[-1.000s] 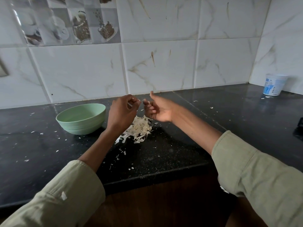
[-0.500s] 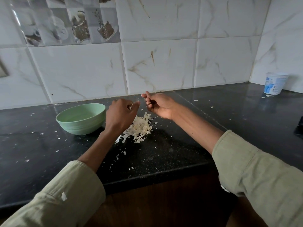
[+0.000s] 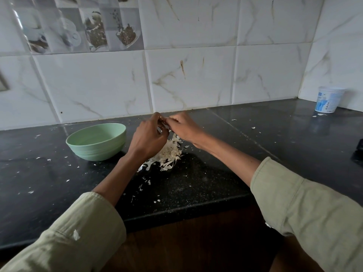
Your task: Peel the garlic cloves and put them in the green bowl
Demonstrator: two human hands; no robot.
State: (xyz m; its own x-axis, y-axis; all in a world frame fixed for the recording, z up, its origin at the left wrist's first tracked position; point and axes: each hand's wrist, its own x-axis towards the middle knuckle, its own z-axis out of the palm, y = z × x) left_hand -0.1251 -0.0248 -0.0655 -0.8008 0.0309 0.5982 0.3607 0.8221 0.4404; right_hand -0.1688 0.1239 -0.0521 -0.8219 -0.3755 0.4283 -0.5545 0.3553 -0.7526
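Note:
My left hand (image 3: pixel 147 137) and my right hand (image 3: pixel 183 126) meet fingertip to fingertip above the black counter, both pinching a small garlic clove (image 3: pixel 163 121) that is mostly hidden between the fingers. Under the hands lies a heap of pale garlic skins (image 3: pixel 169 153). The green bowl (image 3: pixel 96 141) stands upright just left of my left hand; the part of its inside that I see holds nothing.
A white and blue plastic cup (image 3: pixel 328 99) stands in the far right corner by the tiled wall. Small skin flakes are scattered over the black counter (image 3: pixel 275 138). A dark object (image 3: pixel 358 149) shows at the right edge. The counter's front edge runs just below the heap.
My right hand has swung back left and turned over, closing the gap to my left hand; both now pinch the clove together. The bowl and the heap have not moved.

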